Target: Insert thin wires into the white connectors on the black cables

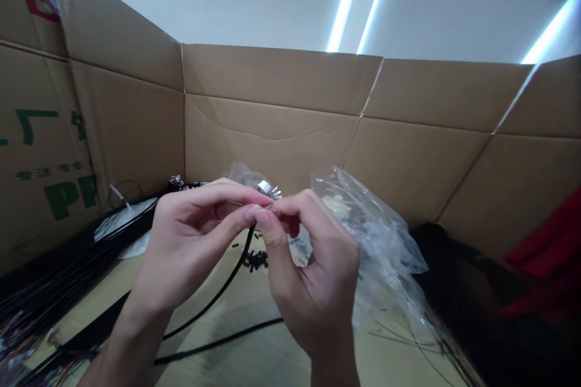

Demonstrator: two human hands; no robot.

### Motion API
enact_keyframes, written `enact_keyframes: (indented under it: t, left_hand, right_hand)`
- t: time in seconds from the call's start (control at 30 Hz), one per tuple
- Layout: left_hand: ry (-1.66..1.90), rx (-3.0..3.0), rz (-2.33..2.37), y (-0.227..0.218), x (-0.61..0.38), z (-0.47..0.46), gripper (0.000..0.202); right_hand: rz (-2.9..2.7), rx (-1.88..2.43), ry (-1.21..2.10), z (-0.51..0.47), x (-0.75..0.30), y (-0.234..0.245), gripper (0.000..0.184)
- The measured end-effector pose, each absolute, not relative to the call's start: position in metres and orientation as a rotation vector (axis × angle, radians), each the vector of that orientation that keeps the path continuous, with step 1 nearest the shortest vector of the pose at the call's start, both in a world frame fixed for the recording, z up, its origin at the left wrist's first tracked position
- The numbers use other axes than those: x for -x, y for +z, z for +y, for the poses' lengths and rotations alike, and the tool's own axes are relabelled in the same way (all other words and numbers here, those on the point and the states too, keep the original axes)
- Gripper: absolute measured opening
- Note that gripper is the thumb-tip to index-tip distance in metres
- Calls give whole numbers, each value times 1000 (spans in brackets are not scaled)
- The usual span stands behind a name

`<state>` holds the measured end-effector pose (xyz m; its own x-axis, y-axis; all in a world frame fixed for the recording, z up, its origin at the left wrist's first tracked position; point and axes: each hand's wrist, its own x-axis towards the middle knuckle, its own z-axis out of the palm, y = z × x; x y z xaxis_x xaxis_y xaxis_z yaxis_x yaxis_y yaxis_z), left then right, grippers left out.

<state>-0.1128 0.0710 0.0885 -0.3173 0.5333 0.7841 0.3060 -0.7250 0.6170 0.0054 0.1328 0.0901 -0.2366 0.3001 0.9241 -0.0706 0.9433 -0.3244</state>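
Note:
My left hand (190,239) is closed in a pinch, its thumb and forefinger meeting those of the other hand at the middle of the view. Just under the left thumb tip, a black cable (230,281) comes up into the pinch and curves away down to the left. My right hand (313,260) is pinched as well, fingertips touching the left ones. What small part it holds at the cable's end is covered by the fingers. Small black tube-like pieces (256,260) lie in a pile on the table (240,326) behind the hands.
Cardboard walls (267,78) enclose the back and sides. Clear plastic bags (372,224) lie right of centre. A bundle of black cables (77,260) with coloured wire ends lies at left. Another black cable length (222,341) crosses the front. Red cloth (549,254) hangs at far right.

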Motion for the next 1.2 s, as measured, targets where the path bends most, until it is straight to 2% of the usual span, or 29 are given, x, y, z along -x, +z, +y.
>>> enact_keyframes:
  t: [0.17, 0.37, 0.73, 0.9, 1.07, 1.2]
  left_hand:
    - [2221, -1720, 1086, 87, 115, 72, 17]
    - [2254, -1655, 1105, 88, 114, 75, 12]
    - [2130, -1692, 916, 91, 117, 79, 11]
    - [2116, -1672, 761, 89, 117, 83, 16]
    - [2125, -1635, 556, 87, 113, 91, 38]
    - [2197, -1602, 473, 85, 109, 97, 29]
  right_hand:
    - [-1787, 68, 619, 134, -3, 88, 9]
    - [-1600, 42, 840, 133, 3, 88, 16]
    - [-1532, -18, 888, 138, 3, 92, 15]
    - [-1511, -41, 954, 137, 3, 90, 13]
    - [-1425, -137, 1114, 141, 4, 87, 14]
    - [-1356, -163, 1260, 142, 4, 87, 12]
